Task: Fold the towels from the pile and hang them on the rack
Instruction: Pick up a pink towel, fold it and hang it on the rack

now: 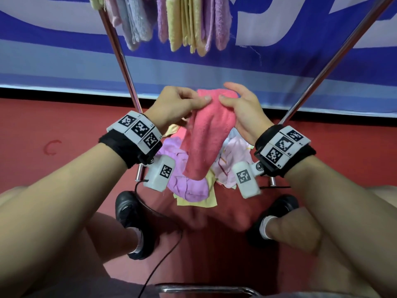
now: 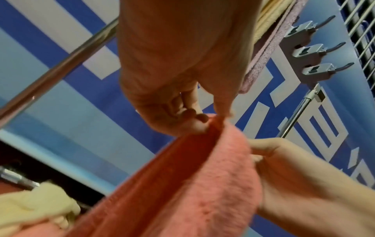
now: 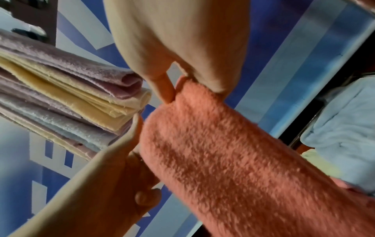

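A blue-and-white banner bearing large white lettering covers the wall above a black baseboard strip. The floor below is dark red. Metal hooks and a wire grille hang beside the banner.

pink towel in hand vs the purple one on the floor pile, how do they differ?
The pink towel hangs lengthwise in the air; the purple towel lies crumpled in the pile on the red floor. The left hand and right hand pinch the pink towel's top edge; nothing touches the purple one. The pink is coral-pink, the purple lilac. Both look like small fluffy cloths.
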